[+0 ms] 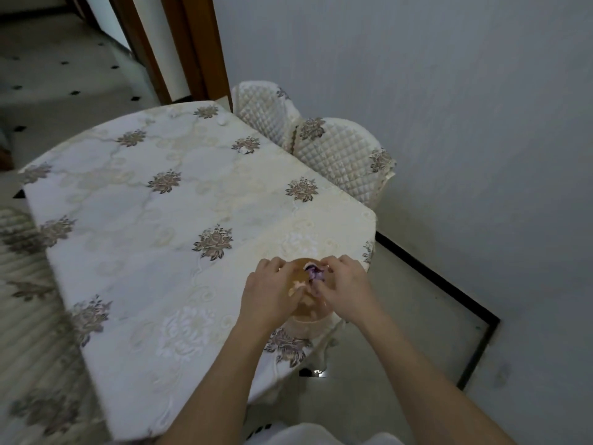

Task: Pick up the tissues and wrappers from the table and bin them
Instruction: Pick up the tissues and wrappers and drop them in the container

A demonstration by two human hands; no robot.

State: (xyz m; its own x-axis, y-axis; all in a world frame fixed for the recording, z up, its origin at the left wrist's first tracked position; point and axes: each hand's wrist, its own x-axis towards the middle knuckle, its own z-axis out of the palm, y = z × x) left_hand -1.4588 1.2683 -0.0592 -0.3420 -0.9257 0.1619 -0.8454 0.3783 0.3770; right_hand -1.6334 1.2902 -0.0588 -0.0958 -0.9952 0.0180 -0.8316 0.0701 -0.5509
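Left hand [272, 289] and right hand [345, 285] over small bin [308, 319] at table [144, 220] corner. Purple wrapper [314, 273] pinched between curled right fingers [327, 261], above bin mouth. Left fingers bent around pale tissue scrap [296, 285]; firmness of hold unclear.

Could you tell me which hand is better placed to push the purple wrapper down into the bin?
Probably the right hand: its fingertips are already on the purple wrapper over the bin, while the left hand rests on the rim's other side.
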